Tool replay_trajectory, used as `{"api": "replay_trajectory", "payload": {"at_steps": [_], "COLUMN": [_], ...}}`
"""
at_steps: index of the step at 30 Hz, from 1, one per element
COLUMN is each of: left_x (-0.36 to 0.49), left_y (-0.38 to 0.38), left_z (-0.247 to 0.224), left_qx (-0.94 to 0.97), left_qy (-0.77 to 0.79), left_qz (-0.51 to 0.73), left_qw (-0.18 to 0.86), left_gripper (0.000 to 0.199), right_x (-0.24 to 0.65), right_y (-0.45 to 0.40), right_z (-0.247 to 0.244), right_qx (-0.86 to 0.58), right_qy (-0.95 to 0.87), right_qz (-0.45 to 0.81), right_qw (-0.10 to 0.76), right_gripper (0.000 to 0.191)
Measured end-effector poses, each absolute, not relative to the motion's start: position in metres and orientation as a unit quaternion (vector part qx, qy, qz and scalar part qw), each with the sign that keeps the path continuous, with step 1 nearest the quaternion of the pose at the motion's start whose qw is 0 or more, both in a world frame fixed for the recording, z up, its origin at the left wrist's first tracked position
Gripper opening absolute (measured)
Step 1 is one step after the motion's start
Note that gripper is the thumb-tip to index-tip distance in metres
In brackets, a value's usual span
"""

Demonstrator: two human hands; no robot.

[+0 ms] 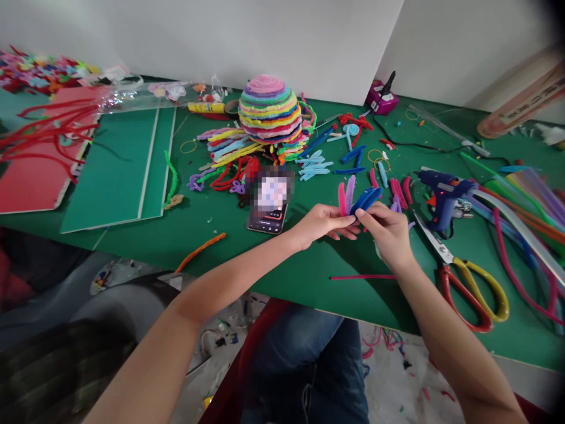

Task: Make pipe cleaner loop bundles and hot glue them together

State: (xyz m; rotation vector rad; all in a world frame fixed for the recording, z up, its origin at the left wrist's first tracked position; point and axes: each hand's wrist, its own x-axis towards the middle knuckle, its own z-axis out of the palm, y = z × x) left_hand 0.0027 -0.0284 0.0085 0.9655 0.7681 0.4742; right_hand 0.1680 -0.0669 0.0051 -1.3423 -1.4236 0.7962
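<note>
We pinch with hands close together.
Our left hand (333, 224) grips pink and purple strips (346, 197), our right hand (391, 229) blue strips (367, 199); forearms enter from eight and five o'clock.

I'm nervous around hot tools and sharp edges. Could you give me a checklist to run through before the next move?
1. Left hand grips pink strip and purple strip: ok.
2. Right hand pinches blue strips: ok.
3. Hands off the glue gun: ok.
4. Glue gun tip cool: cannot tell.
5. Hands off the scissors: ok.
6. Space around the glue gun uncluttered: not ok, pink pieces lie nearby.
</note>
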Motion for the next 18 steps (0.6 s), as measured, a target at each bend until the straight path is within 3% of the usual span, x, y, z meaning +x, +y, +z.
{"api": "replay_trajectory", "payload": {"at_steps": [8, 18], "left_x": [0.0017, 0.0042], "left_y": [-0.0292, -0.0301], "left_z": [0.0049, 0.0071], "left_qx": [0.511, 0.495], "left_qy": [0.334, 0.34], "left_qz": [0.2, 0.209], "left_qw": [0.766, 0.772], "left_gripper": [0.029, 0.023], "right_x": [0.1685, 0.1681], "right_y": [-0.0665, -0.0664], "right_z": [0.0049, -0.0018], "right_qx": [-0.542, -0.524], "right_qy": [-0.581, -0.562], "right_qz": [0.338, 0.377], "right_qw": [0.505, 0.518], "right_gripper": [0.025, 0.023]}}
